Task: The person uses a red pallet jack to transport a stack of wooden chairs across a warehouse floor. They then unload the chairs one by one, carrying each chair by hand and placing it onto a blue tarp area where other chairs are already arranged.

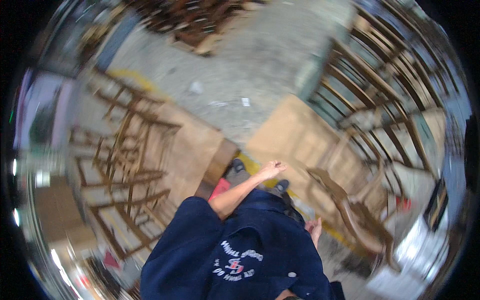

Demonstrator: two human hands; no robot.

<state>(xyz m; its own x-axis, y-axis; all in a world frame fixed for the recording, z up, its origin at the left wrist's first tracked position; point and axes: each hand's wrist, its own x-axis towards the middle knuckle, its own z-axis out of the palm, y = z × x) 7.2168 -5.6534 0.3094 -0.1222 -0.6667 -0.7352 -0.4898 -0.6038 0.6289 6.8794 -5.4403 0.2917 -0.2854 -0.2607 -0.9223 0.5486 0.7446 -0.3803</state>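
Observation:
My left hand [271, 170] is held out in front of my body, above my shoes, with its fingers bent together. If anything is in them, it is too small and blurred to make out. Low at my right side hangs my right hand [314, 229], partly hidden by my dark blue shirt and smeared by motion. The nearest thing to it is a brown wooden chair frame [350, 212] with curved parts, standing on the right. A cardboard-covered surface [285, 132] lies ahead of both hands, and neither hand visibly touches it.
Several wooden chair frames [132, 150] stand at the left beside another cardboard-covered surface [192, 145]. Slatted wooden frames [360, 82] are stacked at the far right. A pile of brown wooden parts [190, 22] lies at the back. Paper scraps [245, 102] dot the concrete floor [235, 70].

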